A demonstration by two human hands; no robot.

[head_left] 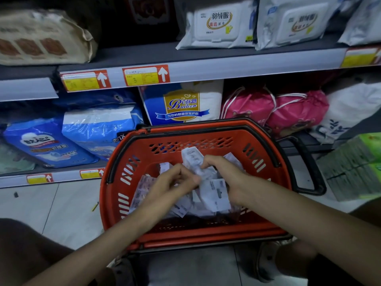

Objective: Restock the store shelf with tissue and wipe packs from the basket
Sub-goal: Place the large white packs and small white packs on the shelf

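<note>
Our right hand [222, 172] pinches the white pack [192, 159] over the basket [115, 162], long axis toward the shelf [206, 69] ahead; left hand [177, 178] pinches its lower end (seemingly).

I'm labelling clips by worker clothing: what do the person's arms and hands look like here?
The left forearm and right forearm are bare to the frame edge, with no sleeves showing. The left hand and right hand wear no gloves; no watch, ring or wristband is visible.
</note>
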